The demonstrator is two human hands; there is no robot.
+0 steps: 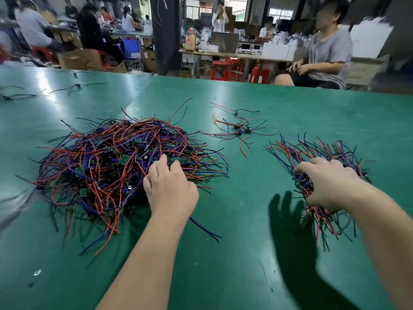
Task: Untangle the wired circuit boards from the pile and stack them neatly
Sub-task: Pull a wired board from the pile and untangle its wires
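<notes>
Green table [234, 253] — hands [171, 186] [328, 182] on pile [107, 162], stack [312, 148]

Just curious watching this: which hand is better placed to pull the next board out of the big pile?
The left hand: it lies on the pile, fingers among the wires. The right hand is busy holding the stack off to the side.

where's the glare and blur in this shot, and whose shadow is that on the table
Head view: glare washes the table far left; background people and the left edge are blurred; the shadow falls from the right hand gripping the stack.
</notes>
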